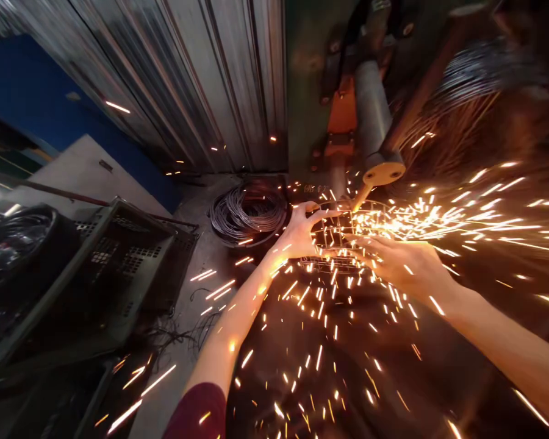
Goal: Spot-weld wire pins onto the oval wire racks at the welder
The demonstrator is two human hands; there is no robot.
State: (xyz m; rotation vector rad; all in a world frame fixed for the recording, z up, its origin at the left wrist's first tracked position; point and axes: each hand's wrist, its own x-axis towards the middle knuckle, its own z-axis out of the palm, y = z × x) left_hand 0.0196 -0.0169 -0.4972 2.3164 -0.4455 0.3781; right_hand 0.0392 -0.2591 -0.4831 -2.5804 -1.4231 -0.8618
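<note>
— What's nearest the camera?

— A dark red sleeve (196, 414) at the bottom edge, then the bare left forearm running up through a shower of sparks (329, 341). The right forearm comes in from the lower right.

— And the hands?

— Both are on a small wire grid frame (336, 241), which sits between them, just below the machine's tip. The left hand (299, 235) grasps its left edge, thumb on top and fingers spread along the wires. The right hand (400, 259) lies over its right side, fingers curled toward the wires; glare hides how firmly it clasps.

— Where do the sparks start?

— At the frame's top, where a copper-coloured electrode tip (361, 195) meets the wire. Above it a grey cylinder (370, 116) rises into the green machine body (311, 91).

— Anything around?

— A coil of dark wire (249, 210) lies just left of the left hand. Grey plastic crates (119, 262) stand well to the left. A corrugated metal wall (187, 79) stands behind.
</note>
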